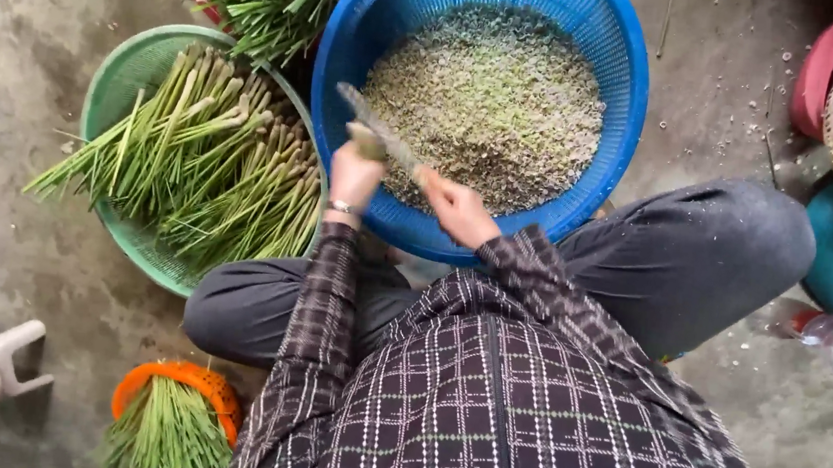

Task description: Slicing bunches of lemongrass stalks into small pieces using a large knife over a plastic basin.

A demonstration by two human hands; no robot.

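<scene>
a blurred knife (378, 128) hangs over the near rim of the blue basket (612, 60), which is full of finely chopped pieces (493, 100). the right hand (457, 207) is clenched on the knife; the left hand (355, 170) grasps a short stalk (366, 141) beside it. a green basket (114, 72) of long green stalks (212, 161) sits on the floor at the left.
</scene>
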